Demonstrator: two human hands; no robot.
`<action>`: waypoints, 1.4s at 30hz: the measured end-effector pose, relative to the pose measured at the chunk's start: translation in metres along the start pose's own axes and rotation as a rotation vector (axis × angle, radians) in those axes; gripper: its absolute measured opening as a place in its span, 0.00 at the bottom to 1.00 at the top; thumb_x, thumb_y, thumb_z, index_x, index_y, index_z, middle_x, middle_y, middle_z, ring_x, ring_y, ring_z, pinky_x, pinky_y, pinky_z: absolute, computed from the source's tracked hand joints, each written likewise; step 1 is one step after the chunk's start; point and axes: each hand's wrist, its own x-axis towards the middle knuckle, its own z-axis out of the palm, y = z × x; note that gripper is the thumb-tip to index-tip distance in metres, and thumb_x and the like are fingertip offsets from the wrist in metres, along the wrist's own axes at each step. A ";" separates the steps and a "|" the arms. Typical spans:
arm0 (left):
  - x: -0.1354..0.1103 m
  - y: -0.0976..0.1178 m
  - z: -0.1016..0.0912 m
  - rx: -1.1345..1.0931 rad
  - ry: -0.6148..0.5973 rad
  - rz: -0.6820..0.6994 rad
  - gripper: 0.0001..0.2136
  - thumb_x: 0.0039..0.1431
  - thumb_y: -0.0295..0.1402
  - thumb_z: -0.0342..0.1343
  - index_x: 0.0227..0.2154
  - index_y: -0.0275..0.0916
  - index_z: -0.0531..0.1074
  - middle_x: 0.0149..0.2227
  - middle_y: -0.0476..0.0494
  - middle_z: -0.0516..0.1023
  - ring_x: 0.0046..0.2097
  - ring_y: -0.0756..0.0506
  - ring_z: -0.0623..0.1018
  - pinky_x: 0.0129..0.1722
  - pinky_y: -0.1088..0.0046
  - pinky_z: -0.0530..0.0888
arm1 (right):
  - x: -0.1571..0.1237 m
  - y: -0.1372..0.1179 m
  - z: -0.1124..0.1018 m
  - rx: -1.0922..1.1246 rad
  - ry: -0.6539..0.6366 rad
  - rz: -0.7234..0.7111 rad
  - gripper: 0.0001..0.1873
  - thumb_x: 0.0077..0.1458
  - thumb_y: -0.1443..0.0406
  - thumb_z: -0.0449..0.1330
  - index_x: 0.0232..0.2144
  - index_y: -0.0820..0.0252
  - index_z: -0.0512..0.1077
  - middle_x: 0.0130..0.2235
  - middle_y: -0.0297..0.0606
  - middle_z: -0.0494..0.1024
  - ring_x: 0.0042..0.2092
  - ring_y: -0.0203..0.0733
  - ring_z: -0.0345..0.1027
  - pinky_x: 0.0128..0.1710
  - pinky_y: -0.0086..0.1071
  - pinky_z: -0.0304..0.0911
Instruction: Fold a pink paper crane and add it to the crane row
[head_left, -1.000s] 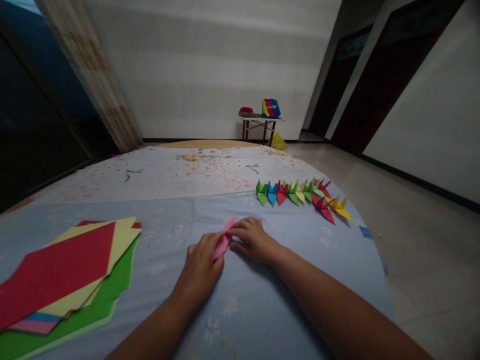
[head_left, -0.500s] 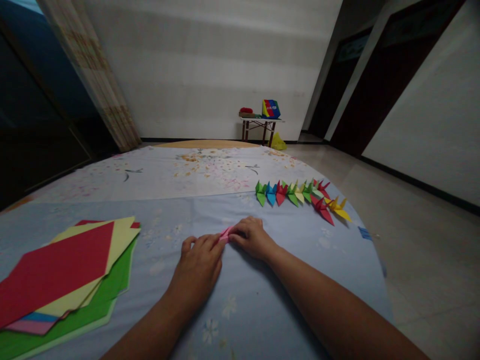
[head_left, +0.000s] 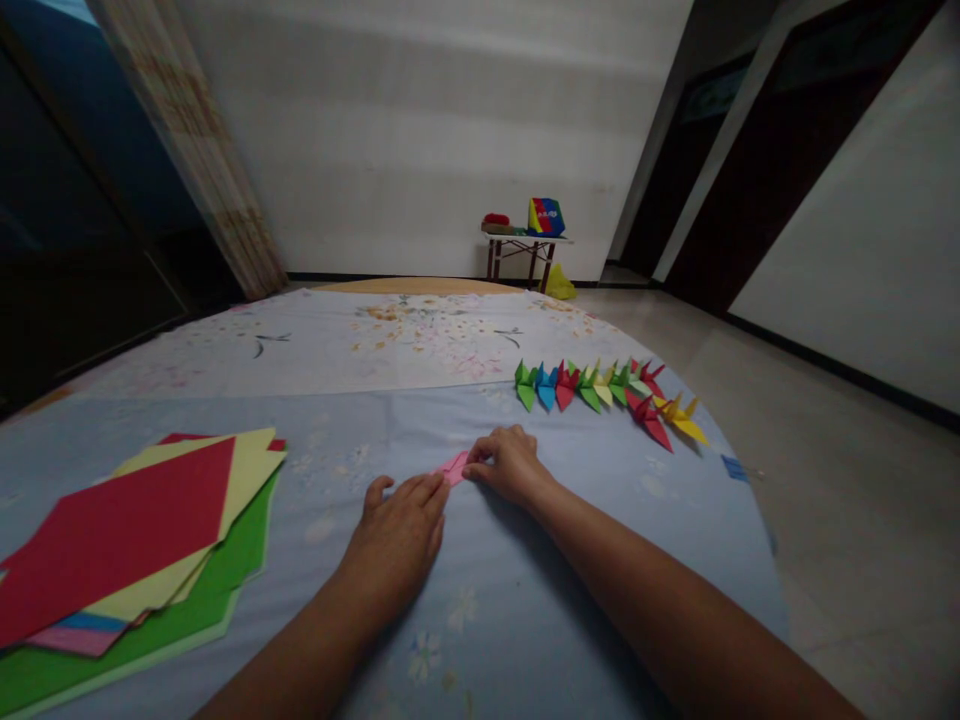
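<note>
Centrally, a small folded piece of pink paper (head_left: 455,468) lies on the light blue tablecloth (head_left: 322,590), between the fingertips of both hands. The left hand (head_left: 399,530) rests palm down at the left end of the paper. Its fingers are extended rather than curled, and the fingertips press on the paper's edge; the thumb side does not close around it. The right hand (head_left: 508,465) is at the opposite end, with thumb and forefinger brought together in a narrow pinch on the paper's right end; the remaining fingers are curled. The fold lines on the paper are too small to read in detail.

To the left of the left hand, well apart from it, is a stack of colored sheets (head_left: 142,540). A red sheet is uppermost, with pale yellow, blue, pink and green sheets showing beneath at uneven angles. Beyond the right hand, toward the right edge of the table, folded paper figures (head_left: 568,386) stand close together in a row: green, blue, red, pale yellow and others. A red figure (head_left: 649,420) and a yellow figure (head_left: 681,420) sit nearer the table edge.
</note>
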 end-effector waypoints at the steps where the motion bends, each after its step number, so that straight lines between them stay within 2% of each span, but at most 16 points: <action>1: -0.001 0.000 0.000 0.001 -0.011 0.000 0.19 0.58 0.26 0.42 0.51 0.40 0.66 0.55 0.37 0.68 0.54 0.39 0.68 0.53 0.48 0.52 | 0.001 0.003 -0.002 -0.008 -0.006 0.017 0.10 0.47 0.53 0.61 0.28 0.49 0.76 0.33 0.37 0.73 0.42 0.47 0.58 0.39 0.39 0.48; 5: -0.002 0.001 -0.001 -0.004 -0.041 0.006 0.20 0.58 0.26 0.41 0.53 0.39 0.65 0.57 0.36 0.65 0.56 0.38 0.66 0.53 0.47 0.53 | 0.003 0.010 -0.006 -0.030 -0.024 0.045 0.07 0.44 0.56 0.64 0.28 0.49 0.76 0.33 0.37 0.73 0.42 0.47 0.57 0.39 0.38 0.49; 7: -0.003 0.002 -0.001 -0.011 -0.040 0.010 0.20 0.57 0.27 0.41 0.53 0.39 0.65 0.57 0.36 0.65 0.56 0.38 0.66 0.53 0.47 0.53 | 0.003 0.008 -0.004 -0.007 0.012 0.016 0.05 0.47 0.59 0.63 0.30 0.48 0.76 0.33 0.37 0.72 0.42 0.46 0.57 0.40 0.39 0.50; 11: -0.003 0.001 0.000 -0.021 -0.029 0.007 0.21 0.56 0.28 0.43 0.53 0.38 0.64 0.57 0.35 0.65 0.56 0.38 0.65 0.53 0.46 0.52 | -0.002 -0.007 0.005 0.011 0.196 -0.116 0.11 0.52 0.62 0.59 0.39 0.43 0.74 0.43 0.38 0.69 0.48 0.47 0.54 0.47 0.43 0.48; 13: -0.003 0.000 0.001 -0.029 -0.021 0.007 0.22 0.55 0.28 0.43 0.54 0.38 0.62 0.57 0.35 0.64 0.56 0.38 0.65 0.53 0.46 0.52 | -0.006 -0.013 0.008 -0.030 0.193 -0.223 0.11 0.52 0.61 0.58 0.40 0.43 0.74 0.48 0.38 0.67 0.51 0.49 0.51 0.49 0.45 0.44; 15: -0.003 -0.001 0.002 -0.041 -0.018 0.009 0.22 0.55 0.27 0.43 0.54 0.38 0.62 0.57 0.36 0.65 0.56 0.38 0.65 0.53 0.46 0.52 | -0.009 -0.014 0.009 -0.075 0.136 -0.292 0.10 0.53 0.59 0.58 0.38 0.42 0.75 0.50 0.36 0.67 0.53 0.50 0.49 0.51 0.48 0.41; 20: -0.005 -0.001 -0.002 -0.066 -0.015 0.017 0.21 0.55 0.27 0.43 0.53 0.39 0.64 0.56 0.36 0.66 0.55 0.38 0.66 0.53 0.47 0.52 | -0.011 -0.003 0.003 -0.149 0.075 -0.219 0.10 0.54 0.58 0.56 0.38 0.41 0.75 0.50 0.37 0.68 0.54 0.52 0.48 0.50 0.50 0.40; 23: -0.005 -0.002 -0.001 -0.100 0.012 0.014 0.20 0.55 0.27 0.44 0.52 0.40 0.64 0.55 0.36 0.67 0.55 0.39 0.66 0.52 0.49 0.53 | -0.010 -0.002 -0.001 -0.143 0.073 -0.232 0.10 0.53 0.58 0.57 0.38 0.44 0.75 0.49 0.38 0.68 0.53 0.51 0.50 0.49 0.48 0.43; 28: -0.001 -0.014 0.012 -0.209 0.199 0.005 0.17 0.56 0.31 0.47 0.50 0.43 0.65 0.51 0.42 0.71 0.52 0.42 0.68 0.51 0.56 0.56 | -0.015 -0.008 0.002 -0.068 0.112 -0.252 0.16 0.50 0.58 0.61 0.43 0.46 0.72 0.43 0.40 0.70 0.47 0.47 0.54 0.45 0.42 0.48; 32: 0.006 -0.023 0.019 -0.227 0.378 -0.159 0.17 0.58 0.33 0.47 0.50 0.39 0.63 0.48 0.39 0.71 0.51 0.41 0.68 0.50 0.59 0.58 | -0.014 -0.004 0.006 -0.057 0.086 -0.260 0.12 0.52 0.62 0.60 0.41 0.44 0.73 0.39 0.38 0.71 0.43 0.45 0.56 0.41 0.39 0.49; 34: 0.008 -0.026 0.019 -0.217 0.366 -0.202 0.15 0.57 0.34 0.47 0.47 0.39 0.65 0.46 0.40 0.73 0.49 0.40 0.69 0.49 0.58 0.58 | -0.012 -0.001 0.008 -0.059 0.100 -0.282 0.12 0.53 0.62 0.59 0.41 0.43 0.74 0.38 0.39 0.71 0.43 0.44 0.56 0.40 0.38 0.50; 37: 0.009 -0.026 0.017 -0.211 0.299 -0.182 0.10 0.56 0.34 0.49 0.39 0.41 0.70 0.40 0.44 0.75 0.45 0.41 0.71 0.46 0.59 0.58 | -0.010 0.000 0.009 -0.065 0.167 -0.305 0.14 0.52 0.64 0.59 0.43 0.44 0.72 0.40 0.40 0.70 0.44 0.45 0.56 0.42 0.39 0.51; 40: 0.008 -0.025 0.014 -0.206 0.290 -0.181 0.09 0.54 0.34 0.51 0.37 0.42 0.71 0.38 0.45 0.76 0.44 0.41 0.72 0.45 0.60 0.57 | -0.011 0.000 0.006 -0.038 0.224 -0.305 0.24 0.49 0.67 0.60 0.50 0.52 0.67 0.44 0.43 0.67 0.46 0.46 0.56 0.45 0.40 0.54; 42: 0.008 -0.024 0.014 -0.204 0.298 -0.197 0.09 0.53 0.34 0.52 0.36 0.41 0.71 0.38 0.45 0.76 0.44 0.41 0.72 0.45 0.60 0.57 | -0.013 -0.001 0.002 0.013 0.230 -0.267 0.25 0.48 0.69 0.59 0.51 0.57 0.64 0.45 0.45 0.66 0.47 0.45 0.58 0.46 0.38 0.56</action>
